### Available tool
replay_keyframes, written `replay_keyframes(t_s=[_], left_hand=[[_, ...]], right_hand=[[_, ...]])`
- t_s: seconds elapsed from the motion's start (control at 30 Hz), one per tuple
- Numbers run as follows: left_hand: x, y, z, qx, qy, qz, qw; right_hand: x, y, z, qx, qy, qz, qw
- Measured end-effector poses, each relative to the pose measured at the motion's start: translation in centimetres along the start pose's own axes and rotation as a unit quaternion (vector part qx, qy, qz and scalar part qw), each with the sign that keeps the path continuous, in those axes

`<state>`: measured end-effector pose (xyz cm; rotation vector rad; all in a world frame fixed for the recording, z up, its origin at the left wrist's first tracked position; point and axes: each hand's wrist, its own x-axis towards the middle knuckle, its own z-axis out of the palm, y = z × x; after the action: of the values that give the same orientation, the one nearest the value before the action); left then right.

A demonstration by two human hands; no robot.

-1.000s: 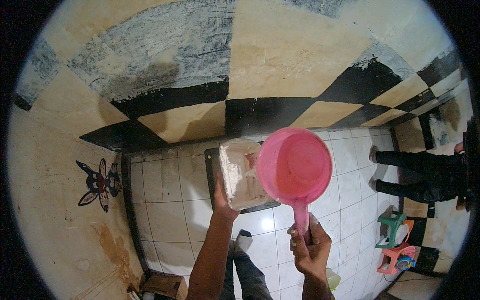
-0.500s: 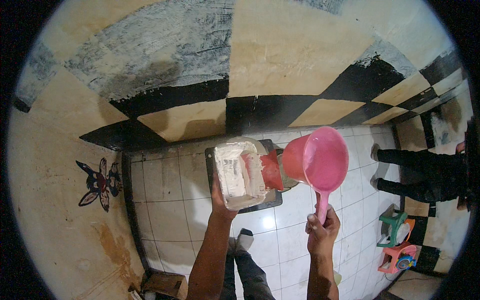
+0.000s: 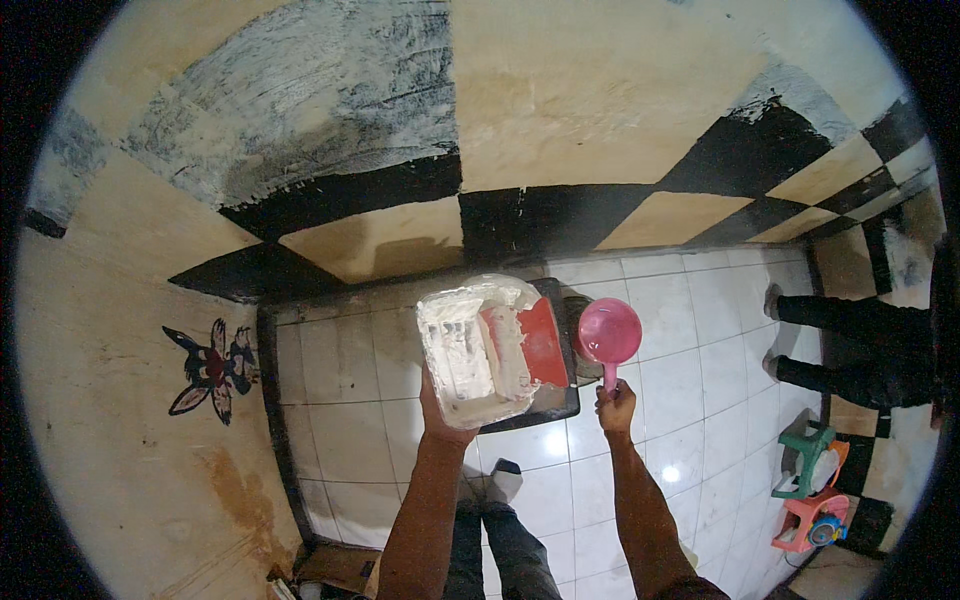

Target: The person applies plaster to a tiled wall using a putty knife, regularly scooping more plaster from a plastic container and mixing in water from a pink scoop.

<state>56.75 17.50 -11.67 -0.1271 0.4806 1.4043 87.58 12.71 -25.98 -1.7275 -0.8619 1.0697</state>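
Dim, uneven light; two glare spots shine on the white tiled floor [image 3: 720,390]. Soft shadows mark the checkered wall [image 3: 550,110]. Fisheye distortion bows straight lines, and grainy black vignetting swallows the corners.

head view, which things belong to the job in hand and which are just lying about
Likely part of the job:
- white-smeared tub, in the left grip
- red flat piece at the tub
- pink dipper, in the right grip

Apparently just lying about:
- green stool
- pink stool
- blue round object
- brown box
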Motion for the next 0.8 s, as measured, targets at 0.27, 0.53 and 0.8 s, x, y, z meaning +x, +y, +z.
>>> replay_keyframes(t_s=[0.27,0.53,0.8], left_hand=[[0.2,0.0,-0.5,0.056,0.022,0.017,0.998],[0.3,-0.2,-1.2,0.049,-0.048,0.024,0.997],[-0.1,0.2,-0.5,0.079,0.003,0.047,0.996]], right_hand=[[2.7,4.9,-0.8,-0.023,-0.004,0.032,0.999],[2.6,7.4,-2.0,-0.109,0.022,0.020,0.994],[0.9,2.6,-1.3,-0.169,-0.021,0.102,0.980]])
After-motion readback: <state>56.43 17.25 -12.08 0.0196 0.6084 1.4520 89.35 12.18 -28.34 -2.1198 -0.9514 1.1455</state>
